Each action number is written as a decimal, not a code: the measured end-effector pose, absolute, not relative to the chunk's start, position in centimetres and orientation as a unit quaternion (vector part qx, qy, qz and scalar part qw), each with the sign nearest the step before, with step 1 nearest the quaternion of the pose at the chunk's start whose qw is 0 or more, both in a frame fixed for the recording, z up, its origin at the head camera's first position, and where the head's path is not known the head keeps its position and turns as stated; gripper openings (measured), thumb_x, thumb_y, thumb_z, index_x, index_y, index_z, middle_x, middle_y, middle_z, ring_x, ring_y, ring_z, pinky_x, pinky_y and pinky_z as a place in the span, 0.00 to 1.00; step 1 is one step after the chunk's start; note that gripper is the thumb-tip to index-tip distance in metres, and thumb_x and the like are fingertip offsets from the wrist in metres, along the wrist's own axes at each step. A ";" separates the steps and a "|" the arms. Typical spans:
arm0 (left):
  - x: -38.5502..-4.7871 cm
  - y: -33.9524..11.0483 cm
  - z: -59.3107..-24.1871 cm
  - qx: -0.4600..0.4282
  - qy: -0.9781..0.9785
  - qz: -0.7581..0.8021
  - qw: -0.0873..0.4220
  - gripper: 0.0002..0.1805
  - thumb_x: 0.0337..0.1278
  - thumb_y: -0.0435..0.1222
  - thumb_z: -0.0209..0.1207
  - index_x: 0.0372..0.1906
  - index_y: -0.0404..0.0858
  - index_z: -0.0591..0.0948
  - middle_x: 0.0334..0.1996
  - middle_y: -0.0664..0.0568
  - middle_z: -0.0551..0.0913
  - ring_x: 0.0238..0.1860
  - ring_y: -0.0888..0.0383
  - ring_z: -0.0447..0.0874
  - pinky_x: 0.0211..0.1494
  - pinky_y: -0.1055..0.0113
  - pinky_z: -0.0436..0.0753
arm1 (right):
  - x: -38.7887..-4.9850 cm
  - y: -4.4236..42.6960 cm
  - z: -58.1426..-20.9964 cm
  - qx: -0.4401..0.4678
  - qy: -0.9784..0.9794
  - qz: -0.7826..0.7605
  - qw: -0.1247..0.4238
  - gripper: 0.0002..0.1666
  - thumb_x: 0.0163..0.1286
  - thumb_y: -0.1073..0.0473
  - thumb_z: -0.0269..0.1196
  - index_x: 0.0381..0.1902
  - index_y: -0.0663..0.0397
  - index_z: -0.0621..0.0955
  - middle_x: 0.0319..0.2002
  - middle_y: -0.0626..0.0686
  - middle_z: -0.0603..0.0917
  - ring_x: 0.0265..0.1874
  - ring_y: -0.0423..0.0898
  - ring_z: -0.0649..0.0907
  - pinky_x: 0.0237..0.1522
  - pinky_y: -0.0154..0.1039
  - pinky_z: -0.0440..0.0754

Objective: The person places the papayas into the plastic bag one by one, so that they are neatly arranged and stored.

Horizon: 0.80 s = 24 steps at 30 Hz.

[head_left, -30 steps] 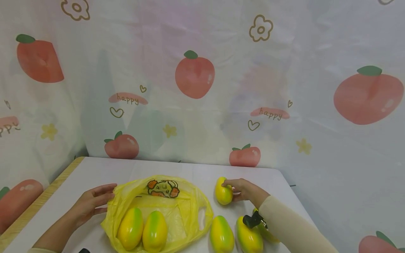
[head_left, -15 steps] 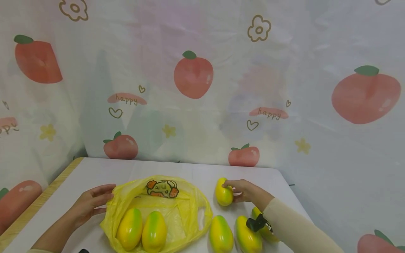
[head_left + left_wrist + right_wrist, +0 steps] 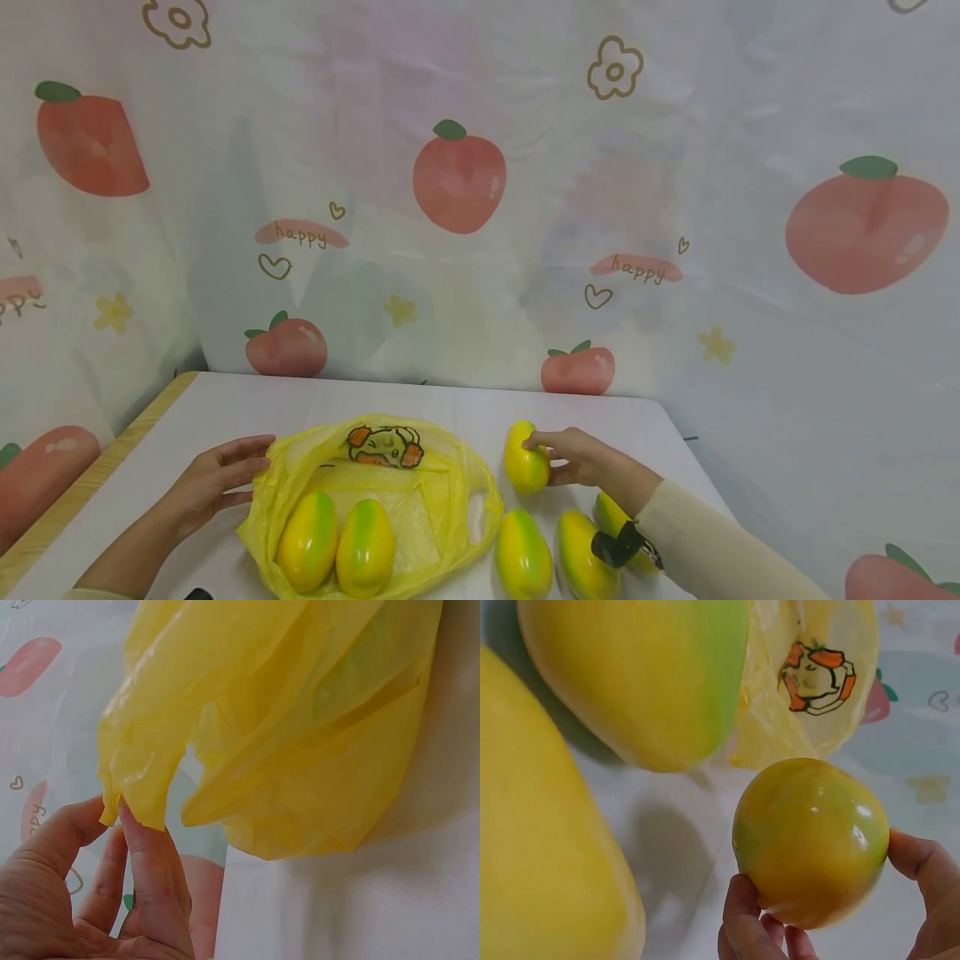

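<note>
My left hand [image 3: 213, 479] pinches the edge of a yellow plastic bag [image 3: 435, 500] between thumb and fingers, which the left wrist view shows up close. The bag lies with its mouth spread, a cartoon print on its far wall. Inside it rest two glossy yellow-green mangoes, a left mango [image 3: 307, 542] and a right mango [image 3: 365, 547]. Right of the bag, my right hand [image 3: 577, 457] grips another mango [image 3: 810, 840] between thumb and fingers. In the right wrist view this mango is seen end-on, apart from the bag.
Nearer me, right of the bag, lie a mango [image 3: 523, 554], a second mango [image 3: 581, 567] and a third partly hidden by my right wrist's black camera mount [image 3: 617, 546]. The white tabletop [image 3: 255, 400] ends at a fruit-print curtain [image 3: 480, 292] behind.
The mango in my right hand has shifted slightly left toward the bag, and my right forearm has swung a little to the right. My left hand and the bag hold still.
</note>
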State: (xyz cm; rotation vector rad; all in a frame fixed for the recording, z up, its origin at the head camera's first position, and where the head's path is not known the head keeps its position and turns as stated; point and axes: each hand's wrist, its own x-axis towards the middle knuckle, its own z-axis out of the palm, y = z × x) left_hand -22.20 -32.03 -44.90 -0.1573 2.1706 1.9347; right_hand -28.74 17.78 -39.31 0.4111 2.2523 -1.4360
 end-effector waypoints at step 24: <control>-22.2 -32.0 -45.0 -0.064 0.740 0.660 0.110 0.35 0.66 0.44 0.61 0.72 0.35 0.65 0.55 0.57 0.79 0.46 0.64 0.84 0.51 0.58 0.86 | -25.8 14.6 -38.0 0.117 0.802 -0.529 0.251 0.39 0.61 0.56 0.67 0.64 0.73 0.68 0.62 0.75 0.67 0.50 0.63 0.81 0.48 0.50 0.86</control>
